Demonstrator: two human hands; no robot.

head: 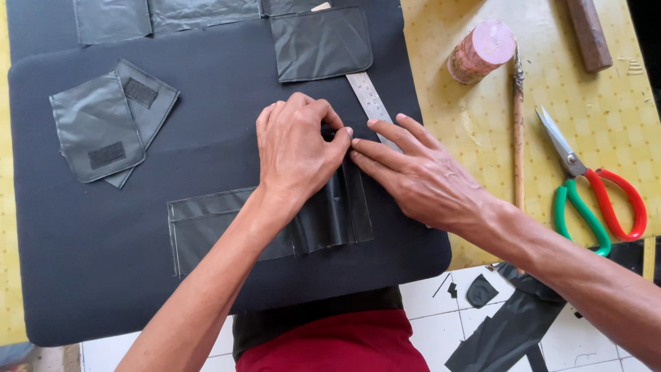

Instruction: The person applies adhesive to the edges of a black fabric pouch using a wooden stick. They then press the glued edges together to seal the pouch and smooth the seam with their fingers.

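A dark grey piece of shiny fabric (227, 227) lies on a large black mat (103, 275). My left hand (296, 148) presses on its upper edge, fingers bent and pinching the material. My right hand (420, 176) lies flat beside it, its fingertips touching the left hand's fingertips on the same edge. A steel ruler (368, 100) runs from under my right fingers up to a grey pocket-shaped piece (320, 45).
Two grey pocket pieces with hook-and-loop patches (103, 127) lie at the left of the mat. On the yellow table (606, 117) sit a pink cylinder (480, 52), a thin stick (518, 131), red-and-green scissors (592, 193) and a wooden block (589, 34). Fabric scraps (509, 324) lie on the tiled floor.
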